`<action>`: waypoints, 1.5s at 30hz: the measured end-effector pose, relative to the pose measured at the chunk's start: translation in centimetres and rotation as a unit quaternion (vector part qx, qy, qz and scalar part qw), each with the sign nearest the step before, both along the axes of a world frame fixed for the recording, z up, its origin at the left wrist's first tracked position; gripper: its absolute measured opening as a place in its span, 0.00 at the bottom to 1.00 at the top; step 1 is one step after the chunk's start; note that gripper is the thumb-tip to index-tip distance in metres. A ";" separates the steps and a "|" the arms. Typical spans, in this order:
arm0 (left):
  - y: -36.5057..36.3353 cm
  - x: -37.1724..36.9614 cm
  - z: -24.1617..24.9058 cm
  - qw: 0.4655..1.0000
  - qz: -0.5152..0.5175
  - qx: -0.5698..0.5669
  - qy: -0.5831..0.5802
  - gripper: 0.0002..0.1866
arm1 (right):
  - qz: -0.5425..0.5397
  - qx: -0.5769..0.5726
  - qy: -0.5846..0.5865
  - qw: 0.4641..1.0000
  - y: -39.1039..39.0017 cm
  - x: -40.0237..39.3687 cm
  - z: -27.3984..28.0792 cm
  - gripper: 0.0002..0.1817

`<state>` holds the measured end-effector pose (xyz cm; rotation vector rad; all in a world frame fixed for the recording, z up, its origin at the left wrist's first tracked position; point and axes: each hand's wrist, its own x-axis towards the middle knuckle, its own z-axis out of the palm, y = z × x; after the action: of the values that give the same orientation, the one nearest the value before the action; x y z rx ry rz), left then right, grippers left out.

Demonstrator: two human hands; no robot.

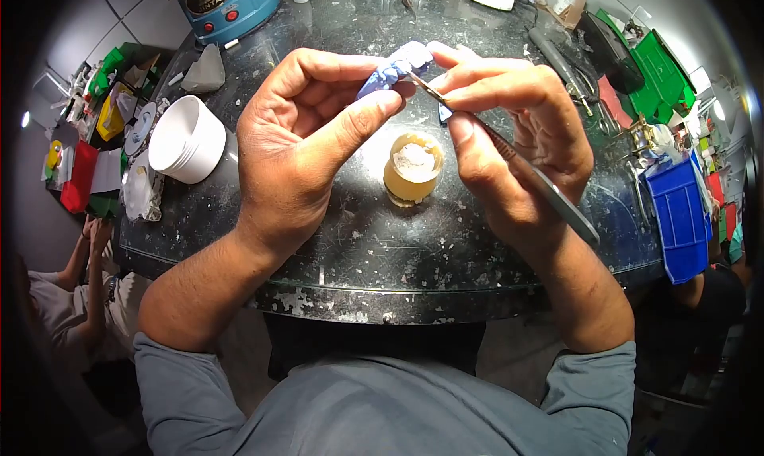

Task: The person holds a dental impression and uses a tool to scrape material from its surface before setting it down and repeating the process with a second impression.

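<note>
A blue dental model (385,76) with tooth shapes along it is pinched between the thumb and fingers of my left hand (298,130). Its right end is paler, almost white. My right hand (509,130) grips a slim metal carving tool (549,192) like a pen, its ribbed handle running down past the palm. The tool's thin tip meets the toothed side of the model. A bit of blue shows under the right fingers, mostly hidden. Below and between both hands stands a small yellowish cup (410,187) with white material in its top.
To the left are a white tub (188,140) and a pale angular block (204,70). A blue machine (231,10) stands at the back left. Blue (678,219) and green (656,78) bins line the right side. Another person's hands (97,231) show at far left.
</note>
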<state>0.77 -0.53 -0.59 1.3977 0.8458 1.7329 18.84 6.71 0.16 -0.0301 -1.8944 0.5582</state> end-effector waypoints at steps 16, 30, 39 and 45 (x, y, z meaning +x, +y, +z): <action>0.0 -0.1 0.0 1.000 0.012 -0.007 0.005 0.13 | -0.060 0.017 -0.040 0.997 -0.4 0.1 0.2 0.10; 0.0 0.0 0.0 1.000 0.027 -0.013 0.008 0.13 | -0.063 -0.015 -0.044 0.997 -0.7 0.2 0.3 0.10; 0.1 -0.1 -0.1 0.999 0.034 -0.013 0.016 0.12 | -0.055 -0.050 -0.056 0.996 -0.9 0.4 0.4 0.09; 0.0 -0.1 0.1 0.999 0.024 -0.019 0.010 0.12 | -0.069 -0.022 -0.044 0.996 -0.7 0.3 0.3 0.09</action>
<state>0.66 -0.51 -0.54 1.3808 0.9256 1.7325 19.15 6.00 0.44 -0.2153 -1.9475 0.5103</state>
